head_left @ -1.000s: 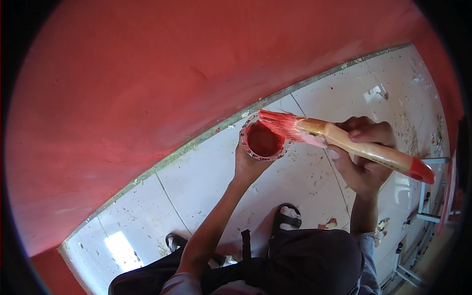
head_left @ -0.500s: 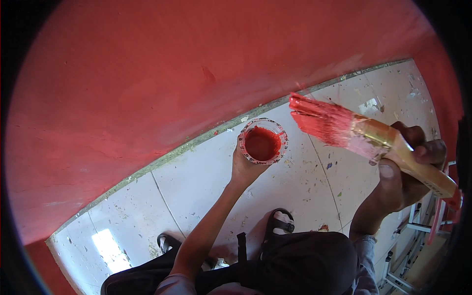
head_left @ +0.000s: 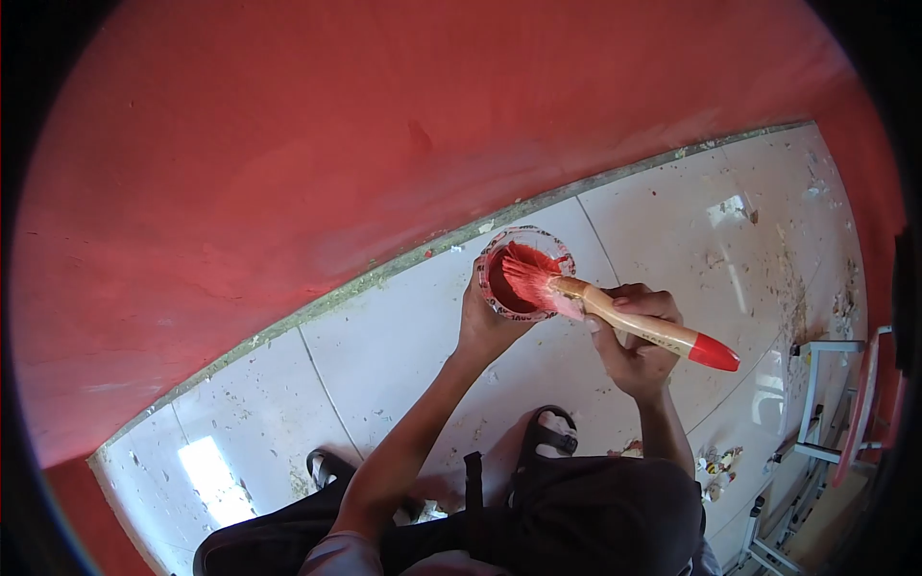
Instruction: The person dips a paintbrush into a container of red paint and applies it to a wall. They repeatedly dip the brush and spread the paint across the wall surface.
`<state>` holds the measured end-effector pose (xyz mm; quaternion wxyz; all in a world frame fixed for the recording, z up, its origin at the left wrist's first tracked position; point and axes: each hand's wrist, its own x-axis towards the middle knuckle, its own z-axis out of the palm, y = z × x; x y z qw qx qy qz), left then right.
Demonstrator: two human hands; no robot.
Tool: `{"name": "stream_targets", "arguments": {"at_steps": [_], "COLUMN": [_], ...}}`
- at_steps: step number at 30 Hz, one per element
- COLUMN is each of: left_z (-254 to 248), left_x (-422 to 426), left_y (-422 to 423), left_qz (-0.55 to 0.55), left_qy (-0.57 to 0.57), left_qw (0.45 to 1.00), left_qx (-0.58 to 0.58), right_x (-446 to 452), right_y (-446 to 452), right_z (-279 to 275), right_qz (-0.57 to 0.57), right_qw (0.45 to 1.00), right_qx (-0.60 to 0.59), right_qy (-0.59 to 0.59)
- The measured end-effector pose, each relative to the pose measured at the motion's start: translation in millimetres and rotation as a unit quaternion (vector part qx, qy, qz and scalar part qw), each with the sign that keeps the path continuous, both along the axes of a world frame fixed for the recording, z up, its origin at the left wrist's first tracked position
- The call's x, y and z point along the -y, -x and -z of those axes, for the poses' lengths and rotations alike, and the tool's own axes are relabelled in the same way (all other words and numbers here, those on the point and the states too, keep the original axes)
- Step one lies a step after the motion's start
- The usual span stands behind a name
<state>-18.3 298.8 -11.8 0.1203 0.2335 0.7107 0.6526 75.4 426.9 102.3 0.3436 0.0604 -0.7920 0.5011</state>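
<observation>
My left hand (head_left: 485,317) is wrapped round a clear plastic cup (head_left: 490,305) with dark print on its rim. Red paint (head_left: 501,288) fills the lower part of the cup. In my right hand (head_left: 639,341) is a paintbrush (head_left: 615,315) with a wooden handle and a red end, gripped near the ferrule. Its red-coated bristles point left and lie over the mouth of the cup, the tips inside the rim. Whether they touch the paint surface I cannot tell.
A red wall (head_left: 288,173) rises ahead, with a rough grey strip along its base. White floor tiles (head_left: 384,384) carry paint specks and chips. Folded metal-framed furniture (head_left: 816,403) stands at the right. My sandalled feet (head_left: 552,432) are below.
My right hand has moved left and away from the camera, bringing the brush from beside the cup to over its mouth. The left hand with the cup has shifted slightly right.
</observation>
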Motion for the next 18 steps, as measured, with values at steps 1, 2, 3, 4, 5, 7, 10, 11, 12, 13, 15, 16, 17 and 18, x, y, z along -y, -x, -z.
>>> {"name": "stream_targets", "arguments": {"at_steps": [1,2,3,4,5,7,10,11,12,13,15,16,17,18], "left_z": [-4.3,-7.0,-3.2,-6.3,-11.0,-14.8,-7.2,-6.2,-5.7,-4.7,1.2,1.3,-1.1,-8.2], "left_x": [1.8,1.4,-0.7,-1.7,-1.6,-1.7,-4.2,-4.4,-4.4,-3.3,-0.8,-0.8,-1.1,-1.8], "left_y": [-1.4,-1.5,-1.1,-1.1,-1.3,-1.3,-2.4,-3.4,-3.7,-4.1,-4.7,-4.5,-4.5,-4.1], "left_qz": [-0.003,-0.005,-0.005,-0.008,-0.013,-0.018,-0.010,-0.005,0.000,0.005,0.005,0.007,0.004,0.000], "left_qy": [0.000,-0.003,-0.014,-0.006,0.002,0.009,0.002,-0.014,-0.028,-0.041,-0.007,0.008,-0.004,-0.019], "left_qw": [1.000,1.000,1.000,1.000,0.999,0.999,1.000,1.000,1.000,0.999,1.000,1.000,1.000,0.999], "left_qx": [0.001,-0.001,-0.004,-0.019,-0.033,-0.045,-0.010,-0.008,-0.004,0.000,-0.013,-0.020,-0.024,-0.027], "right_x": [0.0,-1.6,-4.9,-10.5,-10.4,-7.8,-6.6,-4.6,-2.5,-3.9,-4.5,-3.8,-4.1,-5.3], "right_y": [-0.5,-0.8,-1.7,-5.3,-6.7,-7.0,-13.3,-11.1,-6.3,-5.1,-5.8,-7.8,-9.7,-10.3], "right_z": [-1.9,-5.9,-13.1,-27.8,-42.7,-51.3,-34.2,-16.0,-6.0,-3.8,-3.8,-13.3,-30.1,-40.1], "right_qz": [0.002,0.005,0.009,0.023,0.019,0.015,0.086,0.062,0.038,0.036,0.034,0.030,0.027,0.024], "right_qw": [1.000,1.000,0.998,0.999,0.997,0.991,0.994,0.998,0.999,0.999,0.998,0.999,0.999,0.997], "right_qx": [-0.007,-0.016,-0.039,-0.041,-0.067,-0.106,-0.060,-0.031,0.000,-0.003,-0.006,-0.022,-0.039,-0.057], "right_qy": [0.011,0.019,0.040,0.005,0.038,0.081,0.010,-0.008,-0.025,-0.037,-0.060,-0.024,0.008,0.037]}}
